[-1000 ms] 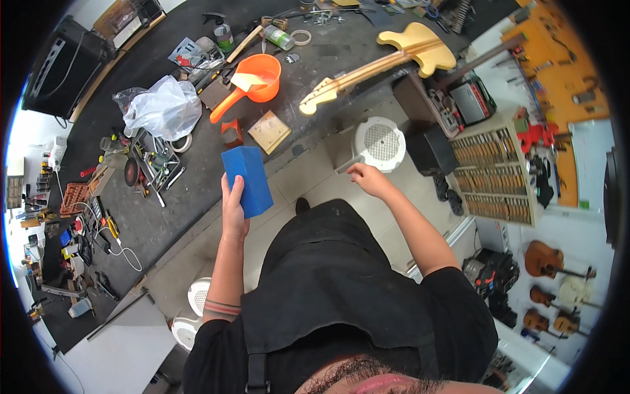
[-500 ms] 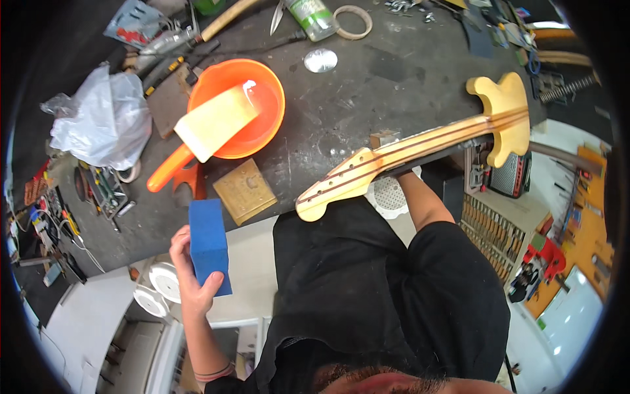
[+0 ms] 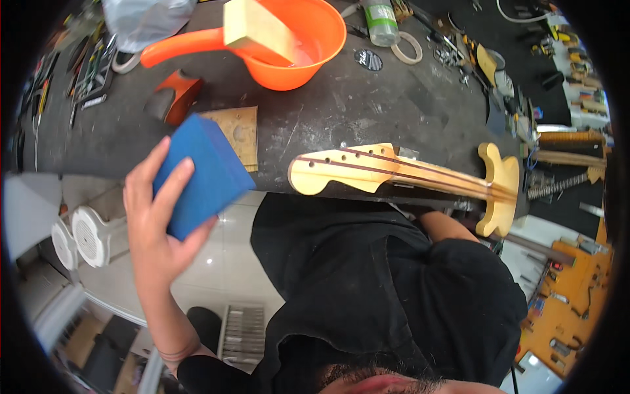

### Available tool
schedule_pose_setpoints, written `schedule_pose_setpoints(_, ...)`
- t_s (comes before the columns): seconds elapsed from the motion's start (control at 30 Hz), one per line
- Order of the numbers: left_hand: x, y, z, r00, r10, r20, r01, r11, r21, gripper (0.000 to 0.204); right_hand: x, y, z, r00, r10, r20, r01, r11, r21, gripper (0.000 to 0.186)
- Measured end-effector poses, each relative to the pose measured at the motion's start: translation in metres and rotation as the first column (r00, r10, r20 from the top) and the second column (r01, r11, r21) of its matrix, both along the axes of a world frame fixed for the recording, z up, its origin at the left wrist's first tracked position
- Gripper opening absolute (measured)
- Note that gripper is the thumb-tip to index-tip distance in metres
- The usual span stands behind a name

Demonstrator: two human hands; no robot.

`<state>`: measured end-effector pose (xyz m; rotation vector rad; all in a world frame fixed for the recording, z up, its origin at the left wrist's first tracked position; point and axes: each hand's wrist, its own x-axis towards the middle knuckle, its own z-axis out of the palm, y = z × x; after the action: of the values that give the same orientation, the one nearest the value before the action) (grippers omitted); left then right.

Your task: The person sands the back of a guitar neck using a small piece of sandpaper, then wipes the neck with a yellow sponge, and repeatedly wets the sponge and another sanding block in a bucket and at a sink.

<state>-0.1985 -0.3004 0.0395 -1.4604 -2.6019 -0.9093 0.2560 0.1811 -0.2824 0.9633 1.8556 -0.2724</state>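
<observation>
My left hand [image 3: 152, 213] grips a blue block [image 3: 205, 174], thumb on the near side and fingers spread across its face. It is held tilted above the bench's front edge, beside a flat, worn wooden piece [image 3: 239, 134]. To the right, an unfinished pale-wood guitar [image 3: 367, 169] with dark stripes along its neck points its headstock toward the left. My right forearm [image 3: 449, 226] reaches in under the guitar's neck, and the right hand is hidden there. An orange dipper [image 3: 282, 75] with a pale block [image 3: 259, 29] resting across it stands on the dark bench [image 3: 308, 125].
An orange curved piece [image 3: 178, 98] lies left of the wooden piece. A plastic bag [image 3: 147, 23], a bottle [image 3: 380, 23] and a tape roll [image 3: 408, 49] sit farther back. Hand tools line the left side. White stools [image 3: 92, 236] stand below the bench.
The view has shifted. My left hand has brought the blue block up toward the bench, turning and tilting it so that it overlaps the flat wooden piece. The guitar's headstock is angled differently in the picture.
</observation>
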Motion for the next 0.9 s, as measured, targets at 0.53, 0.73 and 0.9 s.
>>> schedule_pose_setpoints(0.53, 0.157, 0.169, 0.008, 0.896, -0.014, -0.443, -0.073, 0.981, -0.179, 0.064, 0.041, -0.015, 0.234, 0.897, 0.284, -0.338, -0.333, 0.938, -0.097, 0.066)
schedule_pose_setpoints(0.73, 0.12, 0.074, 0.026, 0.705, 0.288, -0.648, -0.562, 0.785, -0.261, 0.068, -0.034, -0.006, 0.356, 0.865, 0.373, -0.335, -0.497, 0.721, -0.483, 0.053)
schedule_pose_setpoints(0.9, 0.175, 0.146, 0.033, 0.789, 0.266, -0.554, -0.328, 0.945, -0.015, 0.07, -0.106, -0.008, 0.41, 0.799, 0.131, -0.587, -0.506, 0.675, -0.537, 0.049)
